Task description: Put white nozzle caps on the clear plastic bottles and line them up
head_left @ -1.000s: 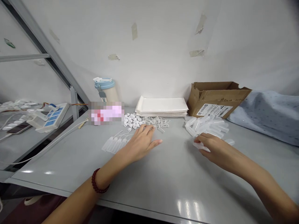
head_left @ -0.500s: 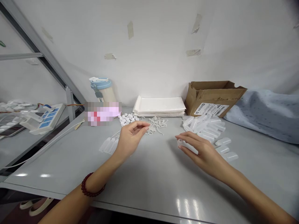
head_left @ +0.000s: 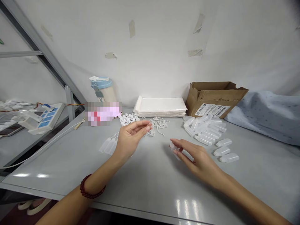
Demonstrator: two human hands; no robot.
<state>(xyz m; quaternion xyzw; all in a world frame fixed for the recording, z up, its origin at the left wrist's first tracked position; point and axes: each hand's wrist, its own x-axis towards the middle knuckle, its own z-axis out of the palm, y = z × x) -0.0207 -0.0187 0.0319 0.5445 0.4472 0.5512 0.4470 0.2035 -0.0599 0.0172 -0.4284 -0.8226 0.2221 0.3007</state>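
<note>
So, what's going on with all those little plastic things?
A person's right hand holds one clear plastic piece over the grey table. The left hand has its thumb and fingertips close together by some white strings; whether it holds one is hard to tell. More clear pieces lie heaped in front of the cardboard box, with three lying apart.

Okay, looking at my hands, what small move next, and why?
Probably ease your right hand, with its clear plastic piece, toward your left hand, which is close to the pale cords. The hands are apart, and I can see no cord on the held piece, while the row of pieces beside your left hand seems to have cords.
</note>
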